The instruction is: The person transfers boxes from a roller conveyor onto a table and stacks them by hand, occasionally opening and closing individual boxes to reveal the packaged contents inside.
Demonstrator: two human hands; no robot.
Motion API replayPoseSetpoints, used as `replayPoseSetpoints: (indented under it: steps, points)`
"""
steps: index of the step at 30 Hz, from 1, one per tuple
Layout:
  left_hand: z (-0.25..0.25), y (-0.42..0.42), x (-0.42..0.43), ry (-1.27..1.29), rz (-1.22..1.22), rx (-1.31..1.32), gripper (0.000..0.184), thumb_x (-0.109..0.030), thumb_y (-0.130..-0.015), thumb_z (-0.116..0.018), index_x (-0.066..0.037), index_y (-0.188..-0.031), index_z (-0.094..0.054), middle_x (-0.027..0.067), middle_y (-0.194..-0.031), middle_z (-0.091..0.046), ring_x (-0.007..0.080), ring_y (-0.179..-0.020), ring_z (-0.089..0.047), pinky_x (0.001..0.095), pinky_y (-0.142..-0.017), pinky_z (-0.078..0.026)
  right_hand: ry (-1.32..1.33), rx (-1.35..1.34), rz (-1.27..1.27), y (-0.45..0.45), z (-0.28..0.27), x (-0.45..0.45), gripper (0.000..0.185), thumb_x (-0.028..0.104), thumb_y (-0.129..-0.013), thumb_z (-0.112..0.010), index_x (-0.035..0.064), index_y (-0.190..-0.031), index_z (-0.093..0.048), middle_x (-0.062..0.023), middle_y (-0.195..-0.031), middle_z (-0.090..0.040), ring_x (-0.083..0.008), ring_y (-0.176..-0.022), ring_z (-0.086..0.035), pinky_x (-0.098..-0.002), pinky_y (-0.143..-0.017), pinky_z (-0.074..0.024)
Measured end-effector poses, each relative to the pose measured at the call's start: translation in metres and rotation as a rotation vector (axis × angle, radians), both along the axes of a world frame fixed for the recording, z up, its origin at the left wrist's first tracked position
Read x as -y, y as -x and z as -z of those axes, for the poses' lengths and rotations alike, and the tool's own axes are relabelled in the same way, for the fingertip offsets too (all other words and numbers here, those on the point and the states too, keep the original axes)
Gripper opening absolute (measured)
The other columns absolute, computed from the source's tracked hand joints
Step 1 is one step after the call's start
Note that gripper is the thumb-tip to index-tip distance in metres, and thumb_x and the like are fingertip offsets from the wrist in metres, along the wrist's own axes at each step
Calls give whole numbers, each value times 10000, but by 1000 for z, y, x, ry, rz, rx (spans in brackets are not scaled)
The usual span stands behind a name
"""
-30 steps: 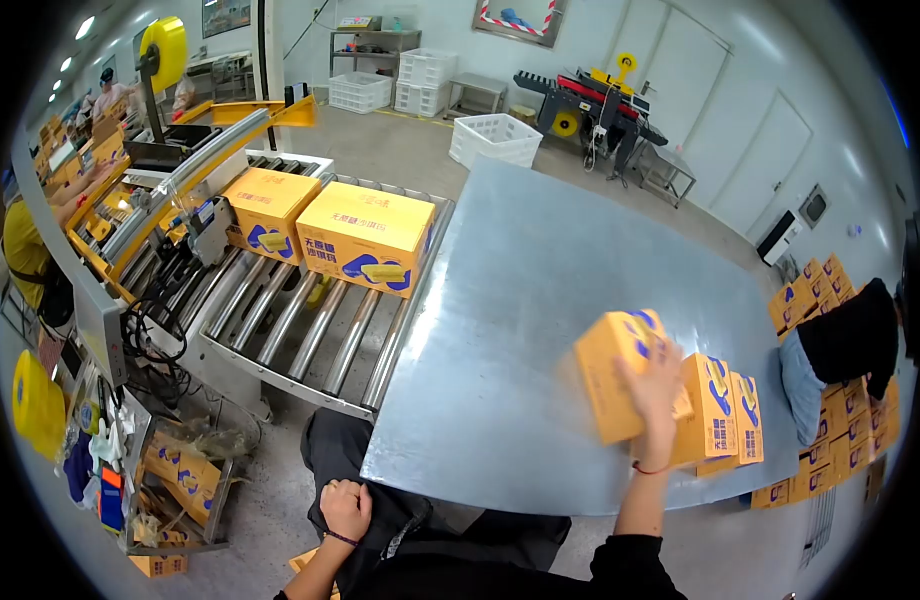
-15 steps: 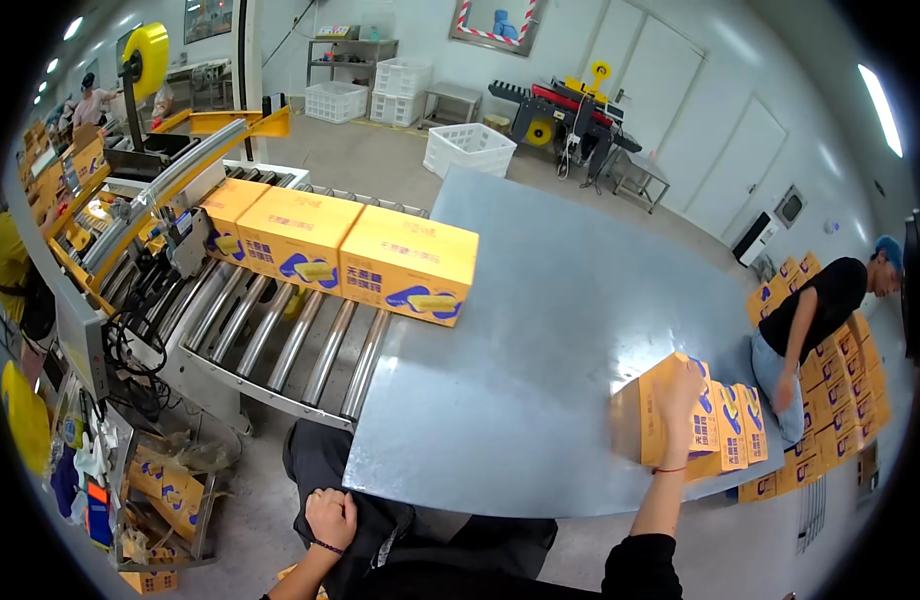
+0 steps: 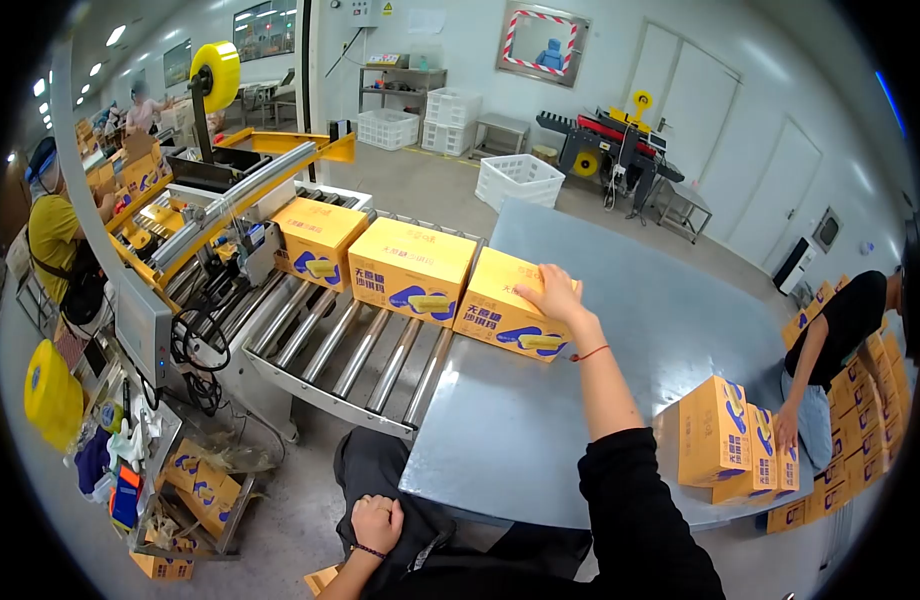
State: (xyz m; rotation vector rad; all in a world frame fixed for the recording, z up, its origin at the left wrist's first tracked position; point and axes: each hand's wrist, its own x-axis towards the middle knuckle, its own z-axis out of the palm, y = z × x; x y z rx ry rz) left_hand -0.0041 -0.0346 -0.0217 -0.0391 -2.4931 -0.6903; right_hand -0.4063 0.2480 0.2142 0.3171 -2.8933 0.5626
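Observation:
My right hand (image 3: 553, 297) lies with spread fingers on the top right end of a yellow carton (image 3: 515, 315), at the left edge of the metal table (image 3: 540, 440), where the rollers end. Two more cartons, a middle one (image 3: 410, 270) and a farther one (image 3: 318, 240), stand in line on the roller conveyor (image 3: 350, 365). My left hand (image 3: 378, 524) rests closed on my thigh, and nothing shows in it. At the table's right side several upright cartons (image 3: 715, 432) stand side by side.
A taping machine (image 3: 220, 210) with a yellow tape roll stands over the conveyor. A co-worker (image 3: 845, 330) at the right has a hand on the upright cartons, near stacked cartons (image 3: 860, 410). Another person (image 3: 55, 235) stands at the far left. A white crate (image 3: 520, 181) sits beyond the table.
My right hand has moved from the upright cartons to the carton at the conveyor's end. The co-worker's hand has come to the upright cartons. My left hand still rests on my thigh.

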Motion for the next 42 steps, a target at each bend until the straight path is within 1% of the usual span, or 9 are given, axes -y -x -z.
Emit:
replayPoseSetpoints:
  steps: [5,7,10,15,23,31,37,41,42]
  points:
    - [-4,2,1,-49,28,0,215,-104,-820,-711,-89,-681,-548,110,-711,-554,340,-693,-549,456,-646,-427,-149,-408,-50,-86,-9,11,734,545,-688,-873,27,-1136,-607,-170,-1199,-608,-359,-1130,-526,-537,-1004,-355]
    - [0,2,2,-68,39,6,218,-106,-822,-711,-89,-681,-545,112,-711,-553,343,-694,-547,458,-648,-425,-205,-149,-212,-136,-27,20,847,533,-667,-888,13,-1265,-588,-191,-1279,-563,-376,-1213,-494,-533,-1081,-339]
    - [-5,2,4,-47,67,33,207,-100,-834,-699,-79,-698,-545,122,-719,-544,347,-701,-544,458,-656,-426,-322,-182,-388,-169,-21,15,1005,564,-713,-842,35,-1483,-473,-245,-1438,-456,-417,-1344,-409,-507,-1162,-310]
    - [-6,2,2,-39,65,17,202,-97,-839,-698,-72,-704,-549,121,-729,-544,348,-709,-544,454,-660,-426,-44,33,-372,-143,-2,-4,1046,688,-764,-730,34,-1521,-426,-252,-1564,-352,-438,-1426,-335,-526,-1220,-228]
    - [-9,-1,-7,23,-7,39,214,-90,-833,-704,-71,-693,-543,120,-734,-547,347,-720,-549,449,-668,-426,-182,-104,180,-171,16,-76,1010,640,-780,-734,29,-1526,-434,-249,-1541,-397,-450,-1359,-397,-548,-1187,-259]
    - [-8,3,-5,7,33,45,207,-74,-826,-702,-74,-701,-537,114,-731,-539,338,-710,-535,447,-666,-416,-231,168,1002,-262,25,-247,1127,824,-819,-557,106,-1631,-250,-267,-1668,-196,-489,-1542,-128,-598,-1242,-83]
    - [-7,3,-4,-23,40,35,212,-81,-830,-699,-74,-695,-535,116,-730,-537,343,-714,-535,450,-673,-418,-200,275,1069,-295,19,-332,1143,829,-818,-551,79,-1624,-248,-273,-1671,-179,-462,-1554,-121,-604,-1240,-82]
    - [-6,4,-4,-47,35,34,208,-85,-831,-699,-72,-696,-541,117,-731,-540,344,-719,-540,454,-676,-419,-387,262,1100,-272,20,-343,908,632,-836,-698,47,-1489,-464,-270,-1517,-449,-467,-1437,-368,-599,-1158,-305]
    - [-6,4,-4,-45,37,34,206,-88,-831,-701,-72,-697,-545,118,-731,-542,344,-720,-542,455,-676,-421,-344,43,919,-262,27,-339,694,424,-840,-777,34,-1373,-563,-258,-1403,-551,-441,-1342,-479,-565,-1091,-396]
